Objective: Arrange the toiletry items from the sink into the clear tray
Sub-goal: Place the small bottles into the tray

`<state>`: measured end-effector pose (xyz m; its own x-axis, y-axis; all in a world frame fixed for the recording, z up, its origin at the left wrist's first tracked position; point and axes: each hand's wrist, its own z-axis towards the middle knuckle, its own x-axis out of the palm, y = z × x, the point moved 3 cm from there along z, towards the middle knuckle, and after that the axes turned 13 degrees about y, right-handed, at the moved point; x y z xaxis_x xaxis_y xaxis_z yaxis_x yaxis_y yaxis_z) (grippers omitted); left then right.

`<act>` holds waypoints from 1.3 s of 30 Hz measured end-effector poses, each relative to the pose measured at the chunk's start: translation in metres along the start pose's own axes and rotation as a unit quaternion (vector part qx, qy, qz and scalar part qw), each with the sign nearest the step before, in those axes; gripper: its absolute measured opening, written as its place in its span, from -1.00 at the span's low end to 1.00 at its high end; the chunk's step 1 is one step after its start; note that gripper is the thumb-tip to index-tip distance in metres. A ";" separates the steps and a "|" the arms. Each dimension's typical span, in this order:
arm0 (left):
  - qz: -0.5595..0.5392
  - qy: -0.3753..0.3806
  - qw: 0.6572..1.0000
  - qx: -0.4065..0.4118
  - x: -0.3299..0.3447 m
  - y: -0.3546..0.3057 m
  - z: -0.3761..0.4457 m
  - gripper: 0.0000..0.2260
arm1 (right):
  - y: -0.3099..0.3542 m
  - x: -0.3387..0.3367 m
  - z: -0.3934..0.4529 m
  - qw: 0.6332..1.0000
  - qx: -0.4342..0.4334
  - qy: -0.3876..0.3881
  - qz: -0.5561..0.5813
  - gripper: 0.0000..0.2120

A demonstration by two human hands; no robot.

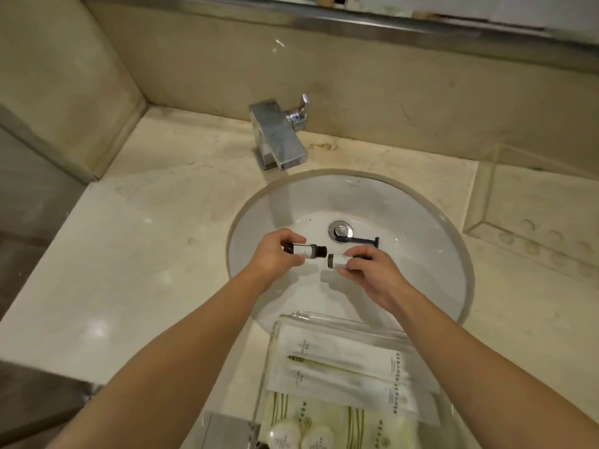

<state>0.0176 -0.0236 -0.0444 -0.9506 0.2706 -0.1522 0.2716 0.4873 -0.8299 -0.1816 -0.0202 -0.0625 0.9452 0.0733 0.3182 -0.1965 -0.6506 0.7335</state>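
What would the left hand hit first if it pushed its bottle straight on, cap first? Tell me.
Probably the white bottle in the right hand: the dark bottle in the left hand points its cap there, though depth is unclear.

Bathroom: marble counter, round sink, chrome faucet.

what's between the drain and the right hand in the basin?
Head view: a dark razor lies there, its handle running from the drain rightward, just above the right hand, which holds a small white bottle.

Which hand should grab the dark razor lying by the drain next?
Probably the right hand: it is nearer the dark razor in the white sink, though it grips a small white bottle.
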 end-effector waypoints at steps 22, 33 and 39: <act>-0.044 0.147 0.986 0.068 0.004 -0.041 -0.124 -0.69 | 0.023 0.040 -0.144 0.996 -0.053 0.055 -0.041 -0.81; -0.082 0.250 0.965 -0.015 0.001 -0.037 -0.148 -0.85 | 0.012 0.057 -0.190 0.741 -0.205 -0.040 -0.638 -0.69; -0.056 0.288 0.955 -0.039 0.003 -0.028 -0.152 -0.94 | -0.002 0.052 -0.198 0.651 -0.269 -0.072 -0.706 -0.70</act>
<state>0.0299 0.0897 0.0605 -0.7397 0.6144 0.2746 0.2043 0.5938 -0.7782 -0.1838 0.1346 0.0709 0.2893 0.2137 -0.9331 0.8688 0.3506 0.3497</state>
